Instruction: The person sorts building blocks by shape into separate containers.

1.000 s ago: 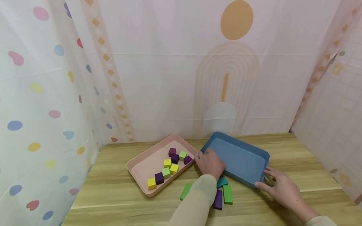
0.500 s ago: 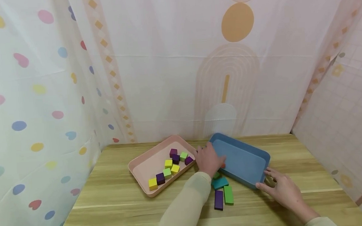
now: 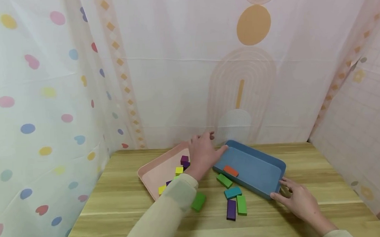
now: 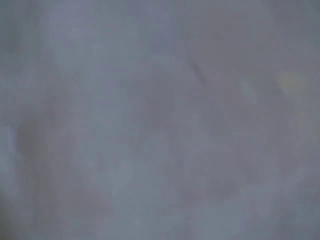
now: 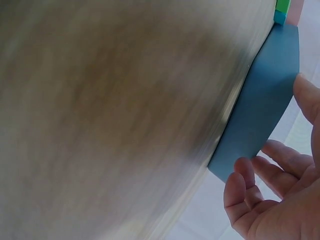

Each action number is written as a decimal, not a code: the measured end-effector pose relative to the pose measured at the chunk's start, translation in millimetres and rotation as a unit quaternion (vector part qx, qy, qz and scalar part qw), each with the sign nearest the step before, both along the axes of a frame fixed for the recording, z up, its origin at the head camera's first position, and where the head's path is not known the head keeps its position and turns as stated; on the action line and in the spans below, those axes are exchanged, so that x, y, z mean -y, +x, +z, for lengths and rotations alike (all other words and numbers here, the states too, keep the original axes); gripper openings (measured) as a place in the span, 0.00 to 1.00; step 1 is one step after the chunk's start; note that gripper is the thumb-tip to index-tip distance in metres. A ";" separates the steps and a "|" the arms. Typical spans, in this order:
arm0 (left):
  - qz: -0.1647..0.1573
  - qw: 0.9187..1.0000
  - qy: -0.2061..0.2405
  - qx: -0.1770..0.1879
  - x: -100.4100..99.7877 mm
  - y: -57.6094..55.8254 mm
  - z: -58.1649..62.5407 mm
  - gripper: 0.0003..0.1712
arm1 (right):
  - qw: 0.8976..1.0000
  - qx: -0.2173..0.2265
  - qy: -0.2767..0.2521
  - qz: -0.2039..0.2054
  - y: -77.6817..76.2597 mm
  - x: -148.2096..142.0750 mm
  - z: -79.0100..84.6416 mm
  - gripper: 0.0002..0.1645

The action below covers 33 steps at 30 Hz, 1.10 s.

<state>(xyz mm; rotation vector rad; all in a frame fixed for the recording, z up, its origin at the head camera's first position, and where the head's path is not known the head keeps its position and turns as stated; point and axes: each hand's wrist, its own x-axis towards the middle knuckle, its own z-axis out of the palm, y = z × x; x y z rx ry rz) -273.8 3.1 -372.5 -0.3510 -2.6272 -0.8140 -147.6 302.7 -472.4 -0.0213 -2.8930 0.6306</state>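
My left hand (image 3: 204, 153) is raised over the right end of the pink tray (image 3: 156, 161), fingers loose and thumb stretched toward the blue tray (image 3: 260, 177), holding nothing. The left wrist view is only a blur. An orange block (image 3: 230, 171) lies inside the blue tray by its near left wall. My right hand (image 3: 297, 200) touches the outside of the blue tray's right end with thumb and fingertips; in the right wrist view, the thumb meets the blue wall (image 5: 260, 100) near its rim. Yellow cubes (image 3: 179, 171) and purple cubes (image 3: 184, 159) sit in the pink tray, partly hidden by the left arm.
Between and before the trays lie green blocks (image 3: 224, 180), a teal block (image 3: 233, 192) and a purple block (image 3: 231, 210) on the wooden table (image 3: 263, 225). Another green block (image 3: 199, 202) is beside the left sleeve. A patterned curtain (image 3: 175, 80) hangs behind.
My left hand has left the orange block in the blue tray and moved up and left over the pink tray, uncovering green blocks. The right hand stays at the blue tray's end.
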 end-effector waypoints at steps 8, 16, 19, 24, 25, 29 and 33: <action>-0.087 0.996 0.002 0.004 54.4 28.9 -2.1 0.36 | 1.000 0.002 -0.004 0.005 -0.4 -0.9 -3.1 0.51; -0.274 0.954 -0.043 0.115 107.4 53.0 -42.4 0.36 | 1.000 -0.006 -0.001 0.004 -1.7 -6.6 -1.2 0.51; -0.305 0.936 -0.032 0.171 117.9 55.1 -56.1 0.40 | 1.000 -0.006 0.003 0.002 -1.7 -8.0 -0.6 0.51; -0.335 0.914 -0.024 0.229 123.5 53.1 -68.2 0.44 | 1.000 0.000 0.003 0.000 -0.1 -8.7 -0.3 0.53; -0.339 0.910 -0.027 0.238 123.4 52.1 -69.4 0.44 | 1.000 0.002 0.003 0.000 0.1 -8.7 -0.3 0.53; -0.346 0.903 -0.052 0.249 121.8 47.7 -73.7 0.45 | 1.000 0.001 0.005 0.000 0.1 -8.2 -0.1 0.54; -0.353 0.901 -0.062 0.245 118.3 42.4 -79.2 0.46 | 1.000 -0.007 0.007 0.004 -1.0 -6.9 0.1 0.52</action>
